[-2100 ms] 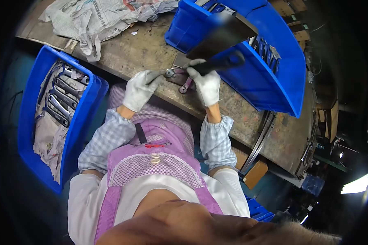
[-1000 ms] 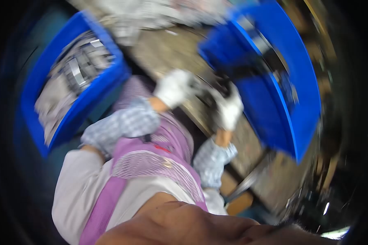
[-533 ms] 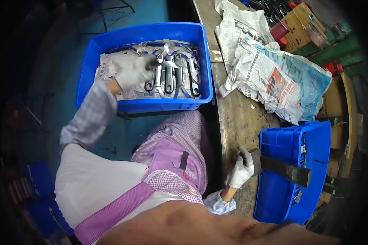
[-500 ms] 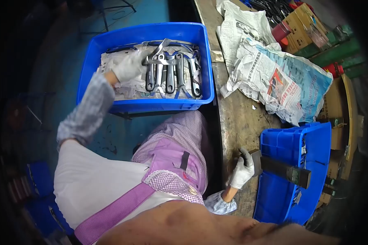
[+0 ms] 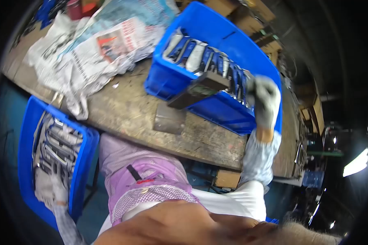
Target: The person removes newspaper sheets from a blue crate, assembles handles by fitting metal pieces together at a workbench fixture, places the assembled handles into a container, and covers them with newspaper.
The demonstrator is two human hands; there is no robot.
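Note:
My left hand [image 5: 58, 183], in a pale work glove, is down inside the blue bin [image 5: 23, 163] at the lower left. Its fingers look stretched out over chrome wrench-like tools [image 5: 57, 149] that lie on newspaper there; I see nothing gripped. My right hand [image 5: 268, 102], gloved in white and grey, is raised at the near right side of the second blue bin [image 5: 229, 110]. Motion smears its fingers, so their grip cannot be made out. Inside that bin stands a row of blue-and-silver tools [image 5: 210, 57] with paper between some of them.
Crumpled newspaper [image 5: 90, 61] covers the left part of the worn workbench [image 5: 131, 118]. A dark metal bar [image 5: 200, 87] juts up beside the second bin, next to a flat metal plate [image 5: 169, 118]. Cardboard boxes [image 5: 245, 22] stand behind.
The view has swung right. My left hand, earlier raised with a chrome tool, is now lower among the tools. My right hand has left the bench and risen to the second bin.

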